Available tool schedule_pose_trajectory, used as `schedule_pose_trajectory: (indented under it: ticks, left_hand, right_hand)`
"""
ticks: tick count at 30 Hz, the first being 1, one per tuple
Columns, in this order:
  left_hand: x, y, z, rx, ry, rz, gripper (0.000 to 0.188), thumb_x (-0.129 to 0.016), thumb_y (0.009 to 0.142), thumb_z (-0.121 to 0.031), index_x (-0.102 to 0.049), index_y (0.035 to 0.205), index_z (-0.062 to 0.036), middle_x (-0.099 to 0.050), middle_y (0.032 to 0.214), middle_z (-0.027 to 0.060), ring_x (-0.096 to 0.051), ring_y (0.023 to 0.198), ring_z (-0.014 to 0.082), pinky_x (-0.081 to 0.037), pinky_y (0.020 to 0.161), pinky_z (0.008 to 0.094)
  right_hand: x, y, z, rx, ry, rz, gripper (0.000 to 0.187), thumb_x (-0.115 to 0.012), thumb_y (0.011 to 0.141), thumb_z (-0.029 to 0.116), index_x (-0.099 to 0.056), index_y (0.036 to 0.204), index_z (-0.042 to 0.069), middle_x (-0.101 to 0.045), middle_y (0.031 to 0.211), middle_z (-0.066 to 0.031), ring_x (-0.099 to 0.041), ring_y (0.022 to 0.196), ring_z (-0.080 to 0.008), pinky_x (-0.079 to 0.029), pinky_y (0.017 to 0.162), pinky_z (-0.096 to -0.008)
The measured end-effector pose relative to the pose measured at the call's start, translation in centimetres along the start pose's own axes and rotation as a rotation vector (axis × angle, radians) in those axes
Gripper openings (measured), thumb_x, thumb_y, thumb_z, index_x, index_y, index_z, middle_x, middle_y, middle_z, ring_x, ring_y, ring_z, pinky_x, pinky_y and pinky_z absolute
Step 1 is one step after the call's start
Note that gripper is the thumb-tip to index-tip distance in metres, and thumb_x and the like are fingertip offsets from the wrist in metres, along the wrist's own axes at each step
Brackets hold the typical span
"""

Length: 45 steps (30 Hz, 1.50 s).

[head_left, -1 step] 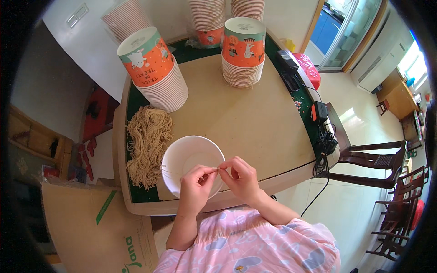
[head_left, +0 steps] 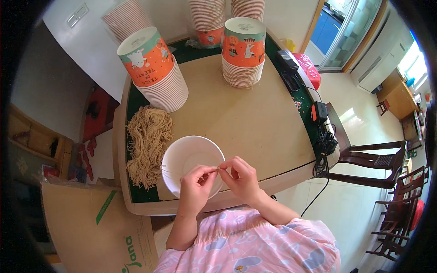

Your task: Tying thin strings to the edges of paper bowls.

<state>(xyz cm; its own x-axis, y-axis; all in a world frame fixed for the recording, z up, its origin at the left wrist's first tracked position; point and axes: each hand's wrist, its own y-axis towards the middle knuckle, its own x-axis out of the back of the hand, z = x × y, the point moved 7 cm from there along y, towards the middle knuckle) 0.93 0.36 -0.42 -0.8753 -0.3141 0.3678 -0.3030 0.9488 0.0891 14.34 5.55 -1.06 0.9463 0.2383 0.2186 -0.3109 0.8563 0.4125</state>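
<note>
A white paper bucket (head_left: 182,157) stands with its open top up at the near left of the table. At its near right rim, my left hand (head_left: 196,185) and my right hand (head_left: 239,178) meet fingertip to fingertip. Both are closed in a pinch; the tiny thing between them is too small to make out. A short pale cord end (head_left: 165,169) shows at the bucket's left rim. Left of the bucket lies a loose bundle of beige cords (head_left: 146,148).
Upside-down stacks of orange and striped paper buckets stand at the far left (head_left: 160,86) and far middle (head_left: 243,68), with more stacks (head_left: 207,16) behind. Black adapters and cables (head_left: 322,136) line the right edge. A cardboard box (head_left: 95,223) and a dark chair (head_left: 373,159) flank the table.
</note>
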Motion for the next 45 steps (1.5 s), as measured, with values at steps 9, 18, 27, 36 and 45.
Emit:
schedule_pose_trajectory:
  ticks: [9, 18, 27, 36, 45]
  left_hand:
    - [0.0, 0.2, 0.5, 0.074, -0.098, -0.024, 0.012, -0.062, 0.089, -0.007, -0.068, 0.095, 0.0008, -0.069, 0.078, 0.0051, -0.059, 0.065, 0.0064, -0.046, 0.057, 0.0216]
    - [-0.1, 0.4, 0.2, 0.019, -0.064, -0.055, 0.014, -0.056, 0.094, -0.011, -0.061, 0.088, 0.0009, -0.066, 0.073, 0.0052, -0.056, 0.058, 0.0095, -0.046, 0.054, 0.0237]
    - [-0.5, 0.6, 0.1, -0.016, -0.022, -0.077, 0.012, -0.052, 0.096, -0.009, -0.051, 0.087, -0.0007, -0.063, 0.071, 0.0083, -0.058, 0.056, 0.0146, -0.046, 0.053, 0.0284]
    - [-0.6, 0.4, -0.2, -0.024, -0.019, -0.109, 0.011, -0.05, 0.096, -0.008, -0.049, 0.089, -0.0014, -0.062, 0.069, 0.0085, -0.058, 0.056, 0.0153, -0.046, 0.052, 0.0288]
    - [-0.5, 0.5, -0.5, -0.024, 0.062, -0.076, 0.009, -0.054, 0.095, -0.01, -0.053, 0.091, -0.0008, -0.064, 0.071, 0.009, -0.062, 0.061, 0.0153, -0.048, 0.055, 0.0284]
  right_hand:
    - [-0.1, 0.0, -0.1, 0.007, 0.014, 0.017, 0.01, -0.07, 0.078, -0.002, -0.064, 0.085, 0.003, -0.059, 0.076, -0.0023, -0.042, 0.051, -0.0049, -0.034, 0.045, -0.0211]
    - [-0.1, 0.1, 0.0, -0.02, -0.023, 0.056, 0.008, -0.07, 0.081, 0.006, -0.065, 0.086, 0.006, -0.059, 0.075, -0.0043, -0.051, 0.053, -0.0129, -0.042, 0.047, -0.0264]
    - [-0.1, 0.3, 0.2, -0.025, -0.005, 0.103, 0.005, -0.066, 0.083, 0.003, -0.064, 0.087, 0.006, -0.058, 0.077, -0.0058, -0.052, 0.055, -0.0168, -0.043, 0.048, -0.0285]
    - [0.2, 0.5, 0.5, 0.071, 0.005, 0.096, 0.007, -0.066, 0.082, -0.002, -0.063, 0.086, 0.003, -0.058, 0.077, -0.0043, -0.051, 0.054, -0.01, -0.039, 0.046, -0.024]
    - [0.2, 0.5, 0.4, 0.026, -0.023, 0.113, 0.009, -0.069, 0.08, 0.0, -0.064, 0.086, 0.004, -0.058, 0.074, -0.0032, -0.046, 0.052, -0.0079, -0.037, 0.045, -0.0235]
